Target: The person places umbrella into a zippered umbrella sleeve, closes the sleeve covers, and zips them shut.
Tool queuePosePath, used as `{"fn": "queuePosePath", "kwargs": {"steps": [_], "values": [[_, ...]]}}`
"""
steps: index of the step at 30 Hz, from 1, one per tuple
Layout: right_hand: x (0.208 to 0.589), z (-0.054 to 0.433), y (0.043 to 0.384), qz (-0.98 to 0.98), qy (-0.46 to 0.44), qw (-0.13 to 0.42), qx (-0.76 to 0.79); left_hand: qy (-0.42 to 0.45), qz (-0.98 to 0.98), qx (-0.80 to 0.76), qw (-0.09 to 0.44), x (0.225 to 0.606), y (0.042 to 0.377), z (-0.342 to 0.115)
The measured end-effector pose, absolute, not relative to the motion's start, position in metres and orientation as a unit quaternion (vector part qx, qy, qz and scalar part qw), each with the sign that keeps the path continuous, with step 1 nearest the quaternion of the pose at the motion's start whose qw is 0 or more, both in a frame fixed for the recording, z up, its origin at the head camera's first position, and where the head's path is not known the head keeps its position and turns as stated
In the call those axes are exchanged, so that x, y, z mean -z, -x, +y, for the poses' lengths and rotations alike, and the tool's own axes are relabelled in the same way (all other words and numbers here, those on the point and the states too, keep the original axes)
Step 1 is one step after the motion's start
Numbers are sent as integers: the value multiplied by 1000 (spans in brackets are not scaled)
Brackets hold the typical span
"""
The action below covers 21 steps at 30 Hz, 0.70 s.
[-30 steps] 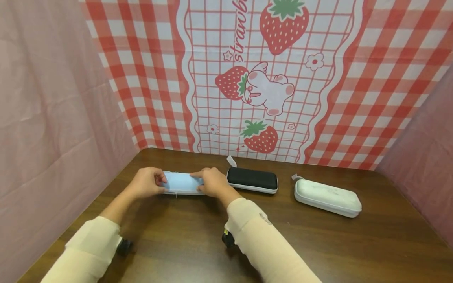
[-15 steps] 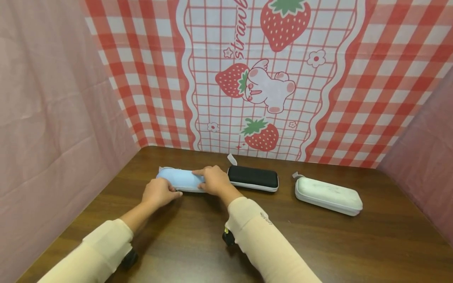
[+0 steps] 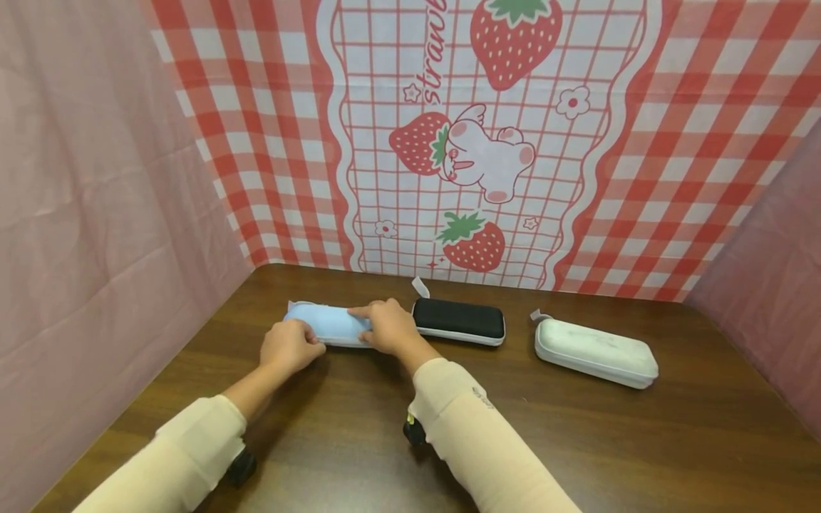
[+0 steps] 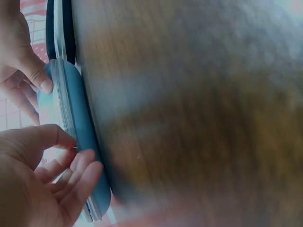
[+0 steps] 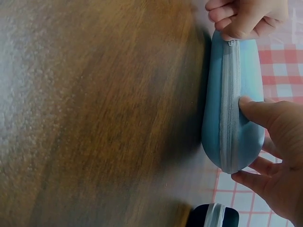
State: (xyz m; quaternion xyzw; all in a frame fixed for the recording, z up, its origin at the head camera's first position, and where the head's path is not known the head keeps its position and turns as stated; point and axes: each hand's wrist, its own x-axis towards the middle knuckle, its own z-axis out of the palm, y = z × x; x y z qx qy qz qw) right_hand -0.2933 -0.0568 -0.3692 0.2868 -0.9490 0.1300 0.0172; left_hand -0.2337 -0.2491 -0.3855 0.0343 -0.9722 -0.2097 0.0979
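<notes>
A light blue zippered hard case [image 3: 327,325] lies on the table's left side. My right hand [image 3: 390,328] holds its right end, thumb on the front and fingers around the end, as the right wrist view shows. At the front-left of the case, my left hand [image 3: 288,348] pinches the zipper pull between thumb and curled fingers; the pull itself is mostly hidden. The slider [image 5: 231,43] shows right at these fingertips in the right wrist view. Along the front, the grey zipper [image 5: 229,104] runs with its teeth meeting.
Just right of the blue case lies a black case [image 3: 458,320] with a white strap. Farther right is a pale marbled case [image 3: 595,351], also strapped. All rest on a brown wooden table [image 3: 513,442]. A red checked strawberry cloth [image 3: 474,164] hangs behind, with pink cloth at both sides.
My left hand has gone from the blue case's left end to the zipper pull on its front, then shifted slightly left. The right hand keeps its hold on the right end.
</notes>
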Motion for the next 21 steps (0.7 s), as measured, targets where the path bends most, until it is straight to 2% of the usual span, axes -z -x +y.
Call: {"fn": "queuePosePath", "kwargs": {"steps": [10,16,21], "values": [[371,-57,292,-949,-287,23,-128,-41,-965,236,108,384,233,-249],[372,-57,291,-948,-289,25,-128,-61,-964,247,79,382,232,-250],[370,-57,290,-946,-296,26,-130,-55,-968,233,75,379,232,-252]]}}
